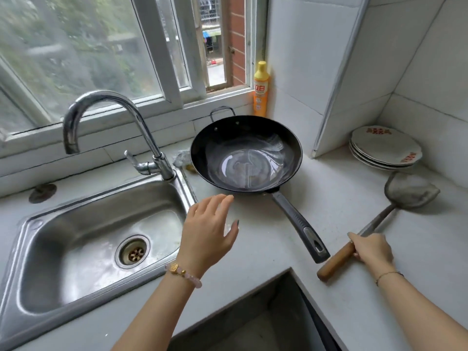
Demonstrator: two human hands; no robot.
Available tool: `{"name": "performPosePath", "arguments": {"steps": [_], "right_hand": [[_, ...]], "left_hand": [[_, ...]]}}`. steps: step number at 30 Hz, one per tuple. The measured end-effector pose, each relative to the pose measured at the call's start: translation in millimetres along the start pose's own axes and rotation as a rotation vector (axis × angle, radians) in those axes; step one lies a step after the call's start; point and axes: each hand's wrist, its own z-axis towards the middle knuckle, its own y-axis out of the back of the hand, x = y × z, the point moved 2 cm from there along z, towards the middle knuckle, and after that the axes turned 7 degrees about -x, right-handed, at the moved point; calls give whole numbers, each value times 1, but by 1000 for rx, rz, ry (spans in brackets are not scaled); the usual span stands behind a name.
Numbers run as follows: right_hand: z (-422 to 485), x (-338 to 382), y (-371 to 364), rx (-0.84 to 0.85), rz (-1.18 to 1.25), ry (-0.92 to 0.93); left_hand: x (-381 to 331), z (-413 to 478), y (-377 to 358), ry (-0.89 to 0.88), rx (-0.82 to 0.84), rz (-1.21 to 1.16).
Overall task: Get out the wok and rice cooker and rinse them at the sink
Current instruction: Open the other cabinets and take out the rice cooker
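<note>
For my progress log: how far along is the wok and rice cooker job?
Done: the wok is out, on the counter beside the sink. In hand: the right hand grips a spatula by its wooden handle; the left hand hovers open near the wok. Left: no rice cooker shows, no water runs from the tap, so rinsing remains.

Soft daylight enters through the white-framed window point(101, 59); shadows faint. Glare on the round black metal wok point(240, 165) base. Wide-angle bending at frame edges. The left hand point(210, 229) appears slightly blurred.

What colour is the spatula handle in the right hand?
Light brown wood: the spatula handle in the right hand, clearest in the head view.
</note>
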Motion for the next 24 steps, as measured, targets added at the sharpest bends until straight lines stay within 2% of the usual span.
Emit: {"name": "performPosePath", "arguments": {"steps": [8, 11, 13, 18, 24], "right_hand": [[-26, -3, 22, -60, -70, 81], [34, -44, -4, -70, -103, 246], [42, -38, -13, -63, -69, 356], [-141, 56, 50, 74, 18, 693], [-256, 83, 41, 292, 154, 1163]], "left_hand": [[28, -63, 54, 149, -14, 231], [28, -99, 78, 211, -37, 296], [27, -126, 96, 260, -61, 342], [15, -197, 128, 424, -93, 415], [-10, -276, 158, 629, -113, 496]]}}
